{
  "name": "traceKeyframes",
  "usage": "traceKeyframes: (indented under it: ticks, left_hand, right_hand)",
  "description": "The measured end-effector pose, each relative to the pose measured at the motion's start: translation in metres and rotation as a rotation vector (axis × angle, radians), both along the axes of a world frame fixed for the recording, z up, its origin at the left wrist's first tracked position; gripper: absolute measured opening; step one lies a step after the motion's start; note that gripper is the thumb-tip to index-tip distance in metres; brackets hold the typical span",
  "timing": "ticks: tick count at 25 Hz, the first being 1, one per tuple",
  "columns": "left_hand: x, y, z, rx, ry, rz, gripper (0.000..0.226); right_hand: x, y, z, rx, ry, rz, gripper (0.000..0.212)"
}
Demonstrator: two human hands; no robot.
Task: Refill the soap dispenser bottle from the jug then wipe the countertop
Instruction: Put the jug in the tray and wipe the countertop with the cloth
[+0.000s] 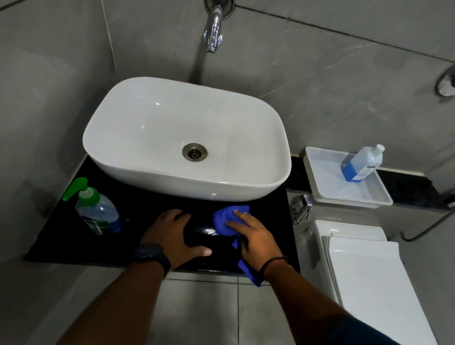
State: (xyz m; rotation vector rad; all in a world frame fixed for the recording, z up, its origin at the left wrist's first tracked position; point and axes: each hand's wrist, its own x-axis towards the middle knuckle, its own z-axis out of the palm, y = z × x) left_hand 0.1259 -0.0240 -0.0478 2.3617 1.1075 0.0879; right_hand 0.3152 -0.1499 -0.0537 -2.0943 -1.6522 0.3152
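Observation:
A clear soap dispenser bottle (98, 209) with a green pump stands on the left of the black countertop (61, 249). A jug of blue liquid (361, 163) with a white cap stands in a white tray (331, 190) on the ledge at the right. My right hand (252, 239) presses a blue cloth (226, 219) flat on the countertop in front of the basin, and one end of the cloth hangs over the front edge. My left hand (176, 240) lies flat on the countertop beside it, fingers spread, holding nothing.
A white basin (136, 164) sits on the countertop under a chrome wall tap (214, 34). A toilet cistern (367, 275) stands at the lower right, with a chrome valve (302, 207) and hose beside it. Grey tiled walls close in left and behind.

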Motion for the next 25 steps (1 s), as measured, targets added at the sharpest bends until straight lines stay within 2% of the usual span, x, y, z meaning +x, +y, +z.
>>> traceKeyframes:
  ticks: [4,9,12,15,20,25]
  left_hand:
    - [0.094,-0.029,0.02,-0.003,-0.22,-0.129,0.074]
    - [0.252,-0.081,0.018,-0.138,-0.334,-0.261,0.048]
    - [0.353,-0.079,0.007,-0.115,-0.29,-0.29,0.045]
    - [0.431,-0.045,-0.01,-0.035,-0.222,-0.189,0.047]
    - [0.504,-0.002,-0.055,0.1,-0.152,-0.197,0.054]
    - [0.53,0.007,-0.104,0.207,-0.055,-0.256,0.069]
  right_hand:
    - [0.077,-0.035,0.021,0.071,0.072,-0.365,0.054]
    - [0.219,-0.051,0.039,0.141,0.096,-0.684,0.05]
    - [0.307,-0.039,0.033,0.105,0.114,-0.636,0.047]
    - [0.376,-0.019,0.012,0.043,0.115,-0.573,0.044]
    - [0.446,0.016,-0.04,-0.061,0.11,-0.528,0.045]
    - [0.467,0.043,-0.089,-0.261,0.027,-0.437,0.05]
